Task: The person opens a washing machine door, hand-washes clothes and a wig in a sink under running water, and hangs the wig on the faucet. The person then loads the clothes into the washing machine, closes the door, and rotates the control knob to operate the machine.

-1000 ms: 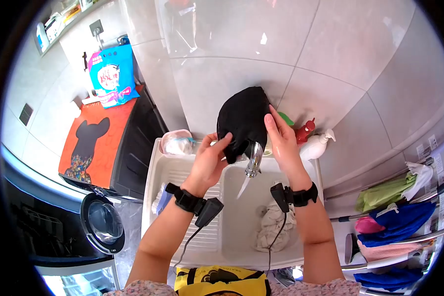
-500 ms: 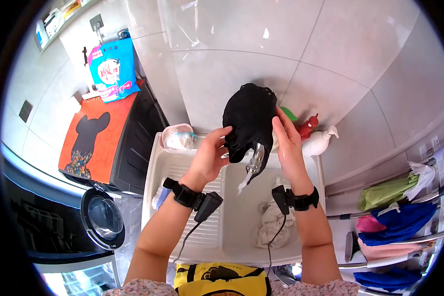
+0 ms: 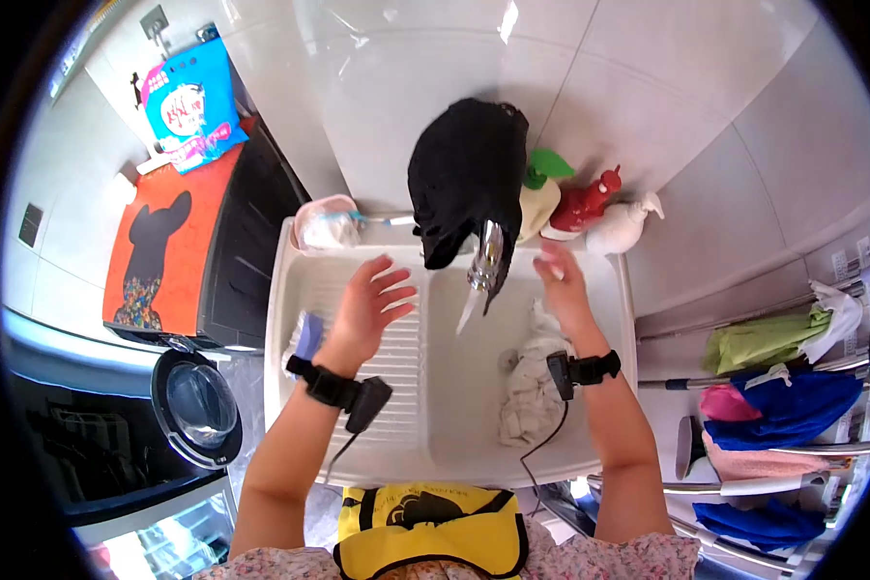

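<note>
A black cloth item hangs over the faucet, its exact kind not plain from its folds. Only the metal spout shows beneath it, with a short pale stream of water at its tip. My left hand is open above the ribbed washboard side of the white laundry sink, fingers spread and touching nothing. My right hand hovers over the basin to the right of the spout, apart from the cloth, with fingers loosely bent and nothing in them. Below it, a crumpled white cloth lies in the basin.
Green-topped, red and white pump bottles line the sink's back right. A pink container and a blue brush or bar are at left. Beyond stands a cabinet with a detergent bag; cloths hang on a rack at right.
Both hands have come off the black cloth and drawn apart, the left one outward. The cloth stays on the faucet. The view has tilted slightly downward.
</note>
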